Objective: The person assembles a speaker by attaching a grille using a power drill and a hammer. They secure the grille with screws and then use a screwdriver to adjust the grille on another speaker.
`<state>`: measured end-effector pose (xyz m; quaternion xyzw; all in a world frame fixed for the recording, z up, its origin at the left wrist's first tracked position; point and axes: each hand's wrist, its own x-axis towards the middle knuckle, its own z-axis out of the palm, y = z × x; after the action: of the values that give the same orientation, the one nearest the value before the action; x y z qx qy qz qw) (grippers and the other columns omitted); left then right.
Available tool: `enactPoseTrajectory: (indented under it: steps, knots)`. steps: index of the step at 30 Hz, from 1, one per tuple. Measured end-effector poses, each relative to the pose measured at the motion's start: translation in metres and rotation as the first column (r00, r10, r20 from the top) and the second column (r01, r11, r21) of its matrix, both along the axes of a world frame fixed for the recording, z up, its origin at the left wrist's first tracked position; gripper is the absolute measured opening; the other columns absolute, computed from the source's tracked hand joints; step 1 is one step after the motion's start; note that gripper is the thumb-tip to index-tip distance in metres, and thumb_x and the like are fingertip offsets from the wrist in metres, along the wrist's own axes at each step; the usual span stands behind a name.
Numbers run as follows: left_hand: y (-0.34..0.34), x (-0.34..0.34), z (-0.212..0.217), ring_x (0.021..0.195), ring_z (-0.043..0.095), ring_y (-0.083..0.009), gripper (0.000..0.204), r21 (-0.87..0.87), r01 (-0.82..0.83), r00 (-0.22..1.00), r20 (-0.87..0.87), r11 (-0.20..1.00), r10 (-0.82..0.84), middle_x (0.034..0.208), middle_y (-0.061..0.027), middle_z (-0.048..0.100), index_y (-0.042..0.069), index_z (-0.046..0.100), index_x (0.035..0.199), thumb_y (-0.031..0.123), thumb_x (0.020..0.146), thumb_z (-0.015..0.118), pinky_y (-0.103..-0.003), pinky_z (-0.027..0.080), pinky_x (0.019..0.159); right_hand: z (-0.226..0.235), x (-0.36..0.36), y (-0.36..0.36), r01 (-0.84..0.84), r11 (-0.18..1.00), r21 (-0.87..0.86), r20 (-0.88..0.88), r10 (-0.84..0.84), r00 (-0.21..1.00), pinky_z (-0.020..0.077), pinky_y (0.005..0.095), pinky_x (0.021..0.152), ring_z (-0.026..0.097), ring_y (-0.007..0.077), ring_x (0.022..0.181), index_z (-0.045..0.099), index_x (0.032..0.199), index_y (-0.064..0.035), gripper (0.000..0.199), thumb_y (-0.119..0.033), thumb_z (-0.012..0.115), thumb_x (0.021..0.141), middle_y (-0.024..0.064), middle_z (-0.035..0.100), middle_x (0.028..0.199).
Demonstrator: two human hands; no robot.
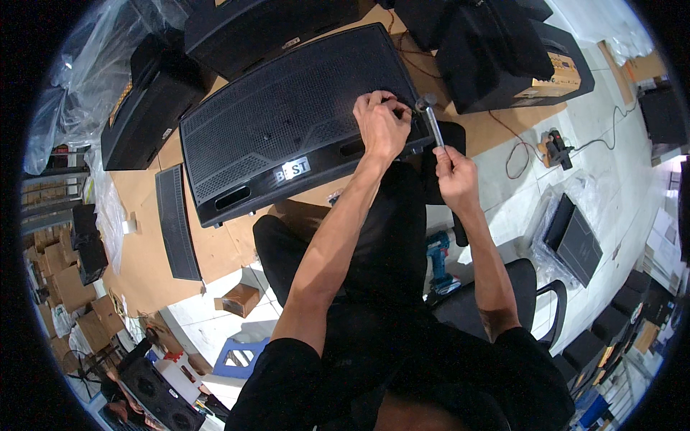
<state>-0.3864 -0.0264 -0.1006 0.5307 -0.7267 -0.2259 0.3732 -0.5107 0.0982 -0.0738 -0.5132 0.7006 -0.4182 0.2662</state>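
A large black speaker cabinet (298,118) with a perforated metal front lies across the cardboard-covered surface in front of me. Near its right end rests my left hand (382,129), the fingers curled and pressed together against the grille's edge. Whatever they pinch is too small or hidden to name. My right hand (458,179) is wrapped round the handle of a hammer (434,126) with a shiny metal shaft. The hammer's head is up beside the speaker's right corner, a little to the right of my left fingers.
More black speakers stand at the left (154,108) and back right (496,57). A narrow black grille (177,223) lies left on the cardboard (129,244). A teal cordless drill (440,262) is below my right forearm, beside a black chair (496,302). Cables and a wrapped black panel (573,241) lie rightward.
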Motion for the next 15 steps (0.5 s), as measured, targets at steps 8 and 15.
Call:
enactPoseTrajectory:
  steps: [8,15]
  knots:
    - [0.003,0.001,-0.001,0.107,0.047,-0.0319,0.009,-0.021,-0.004,1.0,-0.004,1.0,0.004,0.107,-0.0105,0.061,0.009,0.074,0.078,0.012,0.069,0.073,-0.043,0.034,0.097,0.001,0.0,0.001,-0.028,0.999,0.046,0.06,0.025,0.998,0.0323,0.0389,0.045,0.04,0.0269,0.044,0.057,0.079,0.0036,0.024,-0.016,0.052,0.094,0.0195,0.045,0.056]
    - [0.006,0.004,-0.001,0.105,0.048,-0.0309,0.01,-0.053,0.006,1.0,-0.025,0.999,-0.008,0.105,-0.0086,0.063,0.006,0.073,0.08,0.012,0.072,0.071,-0.042,0.035,0.097,-0.002,-0.001,-0.001,-0.004,1.0,0.02,0.045,0.003,0.999,0.0321,0.0384,0.045,0.041,0.0264,0.044,0.058,0.08,0.0037,0.024,-0.015,0.053,0.093,0.0189,0.045,0.055]
